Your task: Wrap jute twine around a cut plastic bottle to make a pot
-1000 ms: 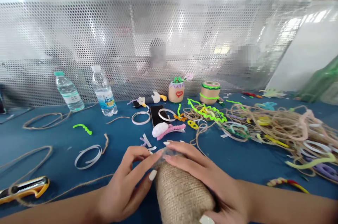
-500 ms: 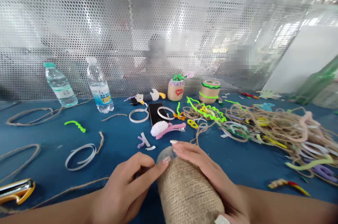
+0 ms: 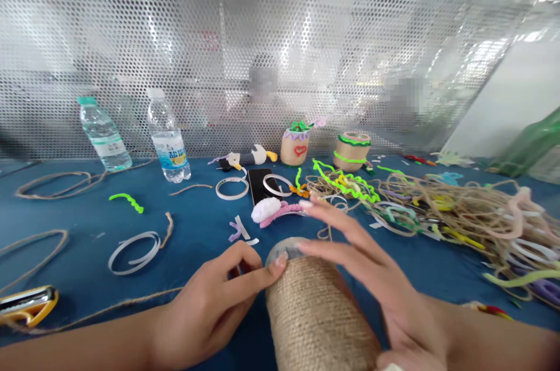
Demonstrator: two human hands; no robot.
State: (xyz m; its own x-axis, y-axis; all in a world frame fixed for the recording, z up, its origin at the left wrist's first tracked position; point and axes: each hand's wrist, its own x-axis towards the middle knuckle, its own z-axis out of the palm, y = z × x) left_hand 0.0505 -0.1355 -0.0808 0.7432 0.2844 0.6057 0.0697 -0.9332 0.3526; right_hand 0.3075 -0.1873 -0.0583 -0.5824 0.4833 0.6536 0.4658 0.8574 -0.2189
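A clear container wrapped in brown twine (image 3: pixel 319 312) lies tilted at the bottom centre, its bare rounded end pointing away from me. My left hand (image 3: pixel 214 298) grips the left edge of that end, thumb pressed on the twine's border and the other fingers curled. Fingers apart, my right hand (image 3: pixel 376 277) is at the container's right side, with a fingertip near the clear end. A small pale piece (image 3: pixel 391 367) shows by its thumb at the bottom edge. A strand of twine (image 3: pixel 126 303) runs left from beside my left hand.
Two water bottles (image 3: pixel 170 152) stand at the back left, two decorated jars (image 3: pixel 295 147) at the back centre. A tangled twine pile (image 3: pixel 464 202) covers the right. A yellow cutter (image 3: pixel 32 307) lies at left, a phone (image 3: pixel 258 184) beyond the container. A perforated panel (image 3: pixel 196 56) stands behind.
My right hand has lifted partly off the container and its fingers have spread. My left hand keeps its hold on the end. The view has shifted slightly.
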